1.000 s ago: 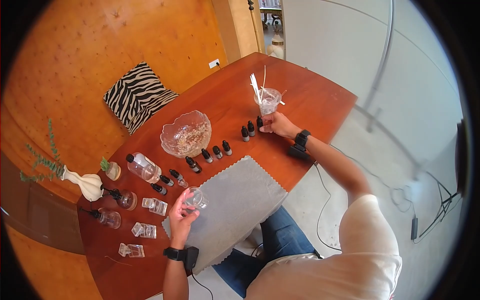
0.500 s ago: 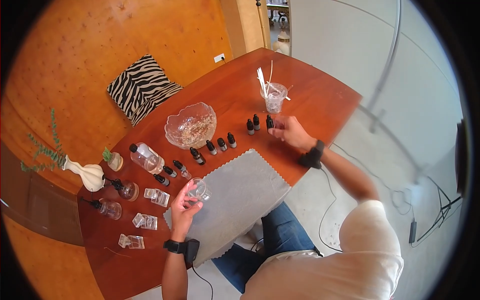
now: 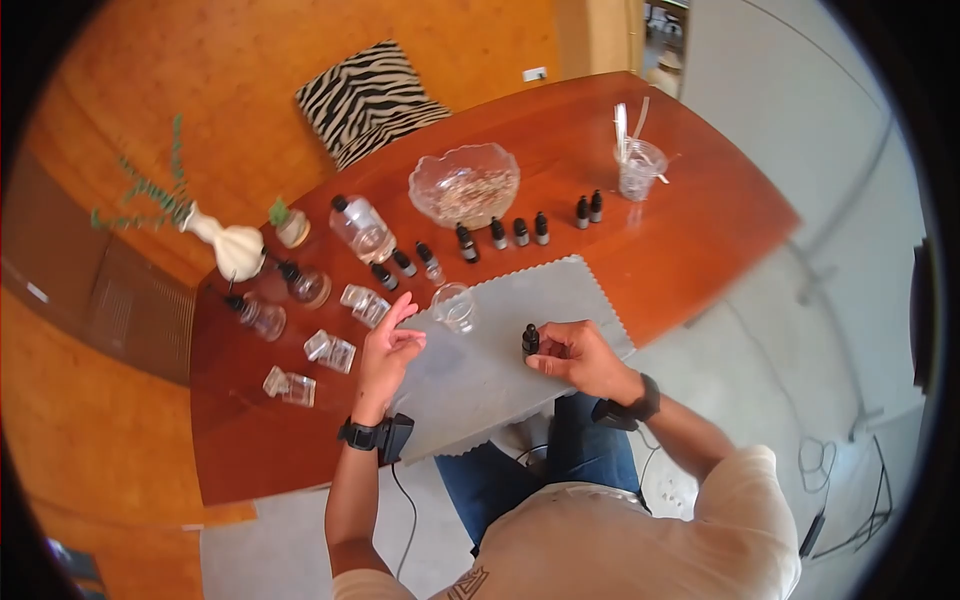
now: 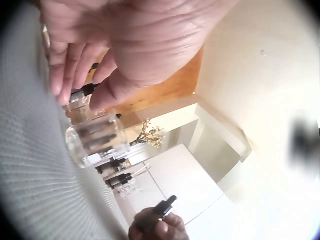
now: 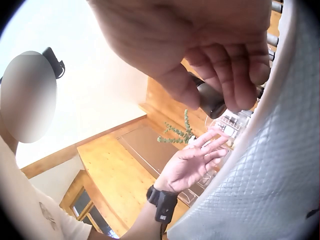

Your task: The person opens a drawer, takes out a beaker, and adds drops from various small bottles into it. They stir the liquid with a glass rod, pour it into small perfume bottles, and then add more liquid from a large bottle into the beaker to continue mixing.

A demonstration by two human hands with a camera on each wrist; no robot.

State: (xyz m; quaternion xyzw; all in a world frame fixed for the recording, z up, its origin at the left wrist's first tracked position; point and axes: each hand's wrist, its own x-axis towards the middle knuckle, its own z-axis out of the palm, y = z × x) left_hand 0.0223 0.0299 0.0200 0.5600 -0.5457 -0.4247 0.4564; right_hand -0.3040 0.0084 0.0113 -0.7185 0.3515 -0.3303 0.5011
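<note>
My right hand (image 3: 585, 362) pinches a small black dropper bottle (image 3: 530, 340) upright above the right part of the grey mat (image 3: 470, 372). In the right wrist view the bottle (image 5: 212, 100) sits between thumb and fingers. A clear plastic cup (image 3: 455, 308) stands on the mat's far edge. Just left of the cup is my left hand (image 3: 388, 355), its fingers extended and holding nothing. The left wrist view shows the cup (image 4: 97, 139) apart from the left fingertips, with the held bottle (image 4: 164, 206) beyond.
Behind the mat are several black-capped bottles (image 3: 541, 228), a glass bowl (image 3: 465, 185) and a large bottle (image 3: 364, 230). Clear square bottles (image 3: 290, 386) and a white vase (image 3: 238, 250) stand left. A cup with sticks (image 3: 638, 172) is at the far right.
My right hand has brought one dropper bottle from the back row to above the mat. The left hand has let go of the cup, which now stands on the mat. The head view has shifted.
</note>
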